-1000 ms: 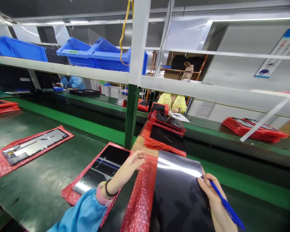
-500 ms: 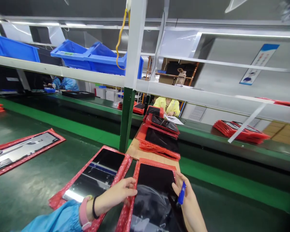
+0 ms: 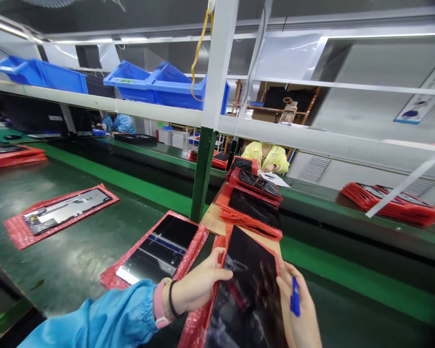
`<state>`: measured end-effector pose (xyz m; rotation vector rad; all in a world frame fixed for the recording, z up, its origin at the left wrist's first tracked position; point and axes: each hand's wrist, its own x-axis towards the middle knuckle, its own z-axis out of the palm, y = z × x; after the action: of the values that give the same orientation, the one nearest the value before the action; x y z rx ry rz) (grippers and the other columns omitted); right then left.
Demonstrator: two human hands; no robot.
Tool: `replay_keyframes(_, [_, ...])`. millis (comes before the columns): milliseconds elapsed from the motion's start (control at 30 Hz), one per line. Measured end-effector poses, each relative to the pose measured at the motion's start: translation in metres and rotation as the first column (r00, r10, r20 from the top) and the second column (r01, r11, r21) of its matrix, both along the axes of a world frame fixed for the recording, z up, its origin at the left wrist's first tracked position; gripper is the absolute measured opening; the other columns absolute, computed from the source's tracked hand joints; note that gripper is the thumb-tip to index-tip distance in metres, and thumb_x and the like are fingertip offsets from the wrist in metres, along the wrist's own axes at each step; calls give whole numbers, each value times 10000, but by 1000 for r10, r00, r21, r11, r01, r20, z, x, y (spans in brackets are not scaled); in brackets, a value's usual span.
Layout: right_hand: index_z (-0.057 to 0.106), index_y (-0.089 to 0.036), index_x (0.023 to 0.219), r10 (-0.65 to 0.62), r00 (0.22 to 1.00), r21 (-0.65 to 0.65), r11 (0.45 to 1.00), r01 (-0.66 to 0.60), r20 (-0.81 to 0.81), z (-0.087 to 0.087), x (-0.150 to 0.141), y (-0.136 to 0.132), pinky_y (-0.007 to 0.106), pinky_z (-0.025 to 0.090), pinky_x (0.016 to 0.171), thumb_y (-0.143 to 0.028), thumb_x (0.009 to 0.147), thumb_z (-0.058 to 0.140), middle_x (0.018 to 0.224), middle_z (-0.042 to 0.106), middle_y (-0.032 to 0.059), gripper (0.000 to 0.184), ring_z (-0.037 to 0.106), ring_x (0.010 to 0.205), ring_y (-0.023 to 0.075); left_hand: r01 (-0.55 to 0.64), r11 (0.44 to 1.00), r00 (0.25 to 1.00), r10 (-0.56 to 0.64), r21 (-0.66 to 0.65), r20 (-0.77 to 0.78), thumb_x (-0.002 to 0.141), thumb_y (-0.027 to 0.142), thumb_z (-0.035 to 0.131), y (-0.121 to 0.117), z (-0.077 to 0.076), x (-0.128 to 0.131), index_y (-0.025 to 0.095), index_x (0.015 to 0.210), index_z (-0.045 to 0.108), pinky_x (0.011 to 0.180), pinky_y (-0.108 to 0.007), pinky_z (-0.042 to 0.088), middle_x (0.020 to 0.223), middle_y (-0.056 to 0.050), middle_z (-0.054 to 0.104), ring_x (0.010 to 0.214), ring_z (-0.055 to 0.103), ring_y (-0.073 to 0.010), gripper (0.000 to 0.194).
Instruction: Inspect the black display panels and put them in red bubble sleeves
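A glossy black screen panel (image 3: 252,275) is tilted up in front of me, over red bubble-wrap bags (image 3: 195,325). My left hand (image 3: 199,285) grips its left edge, thumb on the face. On the opposite edge, my right hand (image 3: 301,309) is closed around the side, its fingers partly hidden. A blue pen (image 3: 295,296) is tucked in that same hand. To the left, another dark screen panel (image 3: 163,246) lies on a red bubble-wrap bag (image 3: 110,274). The lower end of the held panel runs out of view.
Red-wrapped panel stacks (image 3: 252,208) stand ahead on a wooden board (image 3: 210,220). A silver-backed panel (image 3: 70,208) lies left. A green-and-white post (image 3: 205,169) rises mid-bench, near blue bins (image 3: 166,87). A person in yellow (image 3: 266,157) sits opposite; another in blue (image 3: 123,123) works farther off.
The held panel has come up and tilted, its far end now narrower in view. My left thumb has moved onto its face. The view has swung left.
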<state>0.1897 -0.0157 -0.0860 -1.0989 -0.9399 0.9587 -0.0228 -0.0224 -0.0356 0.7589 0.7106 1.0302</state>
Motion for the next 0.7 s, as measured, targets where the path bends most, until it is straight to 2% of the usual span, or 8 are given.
replay_keyframes(100, [552,-284,1086,-104,994,71,992,102,25,-1,16,-7,356,437,1040,-494,760,689,1386,566,81,411,487,1302,280,-67,998,998,67,3,-5,589,49,707,7,-7,-24,184,1010,595,771,-279,471,870,-10,717,720,654,-146,456])
replay_keyframes(167, [568,-261,1038,-159,982,109,983,148,101,-8,38,-10,336,483,993,-497,743,693,1317,623,97,399,558,1234,292,-109,994,994,109,23,-17,605,57,722,12,-9,-58,176,1024,620,770,-285,485,886,-26,730,760,678,-172,448])
replay_keyframes(233, [586,-231,999,-214,935,139,974,181,282,-23,65,-9,338,515,951,-502,738,691,1207,688,123,391,631,1137,307,-116,992,992,118,41,-51,638,81,739,16,-9,-102,159,1027,655,795,-295,498,939,-54,741,814,696,-199,406])
replay_keyframes(333, [592,-222,999,-302,779,201,953,228,549,-49,103,-6,367,533,921,-533,795,596,1176,702,129,373,666,1073,319,-96,995,986,101,39,-135,663,95,756,20,-16,-165,153,1043,690,835,-327,513,1001,-83,748,887,708,-248,391])
replay_keyframes(433, [589,-236,1082,-343,571,258,939,228,745,-67,121,-1,327,582,814,-492,865,518,1157,716,102,343,694,1024,291,-110,994,976,104,-19,-191,685,128,759,24,-36,-208,153,1065,700,866,-350,516,1023,-94,750,945,703,-283,385])
replay_keyframes(533, [580,-227,1161,-327,421,331,941,66,846,-71,120,5,305,599,766,-387,913,478,1117,732,91,312,721,959,249,-185,979,951,156,-86,-269,664,163,783,33,-62,-229,151,1034,710,869,-337,524,1005,-88,758,973,699,-291,377])
replay_keyframes(600, [599,-227,1139,-312,390,341,940,-6,867,-72,116,11,359,568,882,-336,917,454,1132,725,81,287,699,1020,245,-211,973,931,170,-96,-324,610,169,813,41,-74,-234,150,982,715,857,-333,531,975,-86,764,948,707,-295,386])
replay_keyframes(700, [631,-211,1107,-295,371,334,941,-46,881,-73,113,20,463,501,988,-290,897,434,1177,703,100,298,645,1119,275,-222,971,889,167,-82,-426,555,202,819,54,-76,-233,158,956,696,868,-378,533,943,-95,767,915,710,-319,422])
